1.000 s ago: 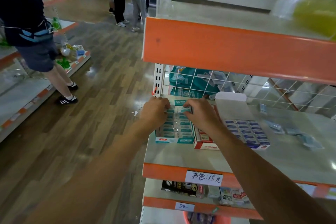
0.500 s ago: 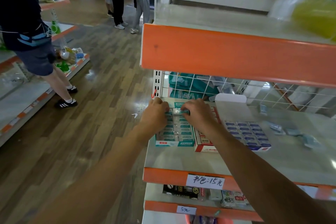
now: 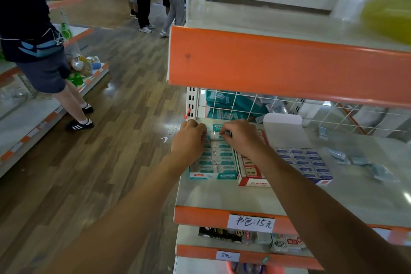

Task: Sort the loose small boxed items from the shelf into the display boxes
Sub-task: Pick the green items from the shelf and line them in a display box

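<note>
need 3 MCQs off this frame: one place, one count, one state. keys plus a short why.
1. The left hand and right hand are both over which box?
A. teal-and-white cardboard display box
B. red-and-white display box
C. blue-and-white display box

2. How many display boxes stand side by side on the grey metal shelf?
A. two
B. three
C. five

3. The right hand's fingers are:
A. spread flat
B. curled, pinching a small pale boxed item
C. out of view

Key:
1 A: both hands sit at that box's far end, at the shelf's left.
2 B: teal, red and blue boxes stand in a row.
3 B: the fingertips close on the item above the teal rows.
</note>
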Action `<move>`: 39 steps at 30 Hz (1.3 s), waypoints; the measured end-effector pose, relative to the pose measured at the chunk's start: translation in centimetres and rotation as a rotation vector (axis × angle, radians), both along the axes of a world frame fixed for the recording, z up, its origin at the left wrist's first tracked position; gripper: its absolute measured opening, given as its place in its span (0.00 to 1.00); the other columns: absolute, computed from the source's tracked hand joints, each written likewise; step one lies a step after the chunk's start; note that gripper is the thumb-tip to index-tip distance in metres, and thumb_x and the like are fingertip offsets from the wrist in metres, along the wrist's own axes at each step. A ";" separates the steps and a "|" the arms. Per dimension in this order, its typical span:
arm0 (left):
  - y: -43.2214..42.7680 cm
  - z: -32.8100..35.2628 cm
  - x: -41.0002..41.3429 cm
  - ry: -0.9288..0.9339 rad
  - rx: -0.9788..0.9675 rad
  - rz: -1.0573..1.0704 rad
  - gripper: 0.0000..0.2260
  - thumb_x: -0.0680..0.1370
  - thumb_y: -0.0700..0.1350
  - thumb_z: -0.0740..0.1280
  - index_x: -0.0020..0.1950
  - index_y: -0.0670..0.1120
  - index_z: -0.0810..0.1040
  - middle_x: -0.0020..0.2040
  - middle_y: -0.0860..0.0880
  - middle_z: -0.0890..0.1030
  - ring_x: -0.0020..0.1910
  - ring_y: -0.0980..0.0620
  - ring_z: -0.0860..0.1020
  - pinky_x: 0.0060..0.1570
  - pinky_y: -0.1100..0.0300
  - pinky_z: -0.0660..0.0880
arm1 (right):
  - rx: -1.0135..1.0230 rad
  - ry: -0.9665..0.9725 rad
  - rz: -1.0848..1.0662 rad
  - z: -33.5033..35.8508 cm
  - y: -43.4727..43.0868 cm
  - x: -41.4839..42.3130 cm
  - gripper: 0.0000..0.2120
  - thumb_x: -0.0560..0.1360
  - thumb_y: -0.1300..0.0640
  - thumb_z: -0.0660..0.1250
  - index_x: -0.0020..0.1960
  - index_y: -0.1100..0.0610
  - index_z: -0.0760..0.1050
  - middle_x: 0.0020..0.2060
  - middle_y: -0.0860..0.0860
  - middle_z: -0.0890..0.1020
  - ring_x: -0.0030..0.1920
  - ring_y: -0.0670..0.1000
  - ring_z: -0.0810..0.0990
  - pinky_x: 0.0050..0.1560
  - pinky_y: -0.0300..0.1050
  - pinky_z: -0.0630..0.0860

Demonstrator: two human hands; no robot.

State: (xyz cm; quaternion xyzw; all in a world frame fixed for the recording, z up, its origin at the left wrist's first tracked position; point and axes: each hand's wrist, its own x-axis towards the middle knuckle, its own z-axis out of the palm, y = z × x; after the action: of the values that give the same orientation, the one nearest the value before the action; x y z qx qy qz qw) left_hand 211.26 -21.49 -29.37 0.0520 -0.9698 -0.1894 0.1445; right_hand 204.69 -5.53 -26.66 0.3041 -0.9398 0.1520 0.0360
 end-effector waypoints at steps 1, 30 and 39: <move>0.1 0.0 0.0 0.001 -0.002 0.001 0.10 0.81 0.46 0.60 0.58 0.45 0.75 0.57 0.47 0.74 0.57 0.47 0.71 0.47 0.55 0.74 | 0.013 -0.001 0.001 0.1 0.0 0.0 0.04 0.76 0.54 0.68 0.50 0.50 0.80 0.48 0.48 0.83 0.51 0.52 0.77 0.55 0.57 0.74; 1.0 -0.1 2.1 -0.050 -0.064 -0.057 0.12 0.81 0.45 0.59 0.64 0.47 0.72 0.64 0.47 0.71 0.65 0.49 0.67 0.55 0.53 0.76 | 0.111 0.108 0.032 0.0 0.7 1.8 0.07 0.77 0.54 0.66 0.54 0.53 0.80 0.51 0.50 0.81 0.52 0.51 0.74 0.53 0.51 0.75; 3.6 2.2 1.6 -0.060 -0.311 -0.025 0.17 0.81 0.54 0.56 0.69 0.50 0.66 0.68 0.47 0.68 0.68 0.46 0.65 0.63 0.50 0.69 | 0.004 0.107 -0.008 0.5 4.8 2.4 0.16 0.78 0.46 0.63 0.64 0.49 0.72 0.60 0.46 0.78 0.59 0.50 0.76 0.62 0.53 0.73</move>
State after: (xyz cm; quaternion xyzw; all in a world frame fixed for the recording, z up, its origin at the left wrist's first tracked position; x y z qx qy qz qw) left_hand 212.83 -17.92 -27.14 0.0224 -0.9919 -0.0369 0.1193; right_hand 207.11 -0.68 -26.20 0.3083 -0.9379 0.1334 0.0862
